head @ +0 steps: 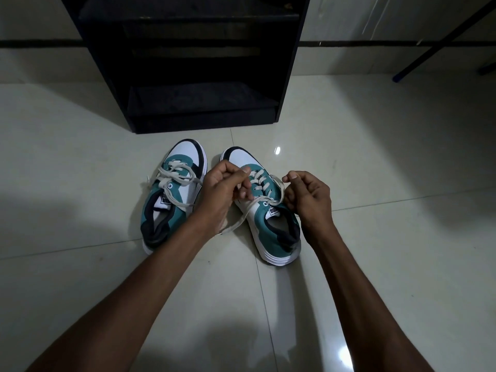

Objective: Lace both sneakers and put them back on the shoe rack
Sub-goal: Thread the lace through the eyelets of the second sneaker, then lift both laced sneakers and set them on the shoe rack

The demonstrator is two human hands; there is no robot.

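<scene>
Two teal, white and black sneakers stand side by side on the floor, toes toward the shoe rack [188, 63]. The left sneaker [171, 194] has its cream lace tied in a bow. The right sneaker [268, 210] is laced up its eyelets, and its lace [257, 181] has both ends loose. My left hand [222, 189] is closed on one lace end over the shoe's left side; that end trails down to the floor. My right hand [306, 194] pinches the other lace end at the shoe's right side.
The black shoe rack stands just beyond the sneakers, its low shelves dark and open. Glossy pale floor tiles [375, 183] spread all around. A dark slanted bar with a blue foot [400, 76] stands at the far right by the wall.
</scene>
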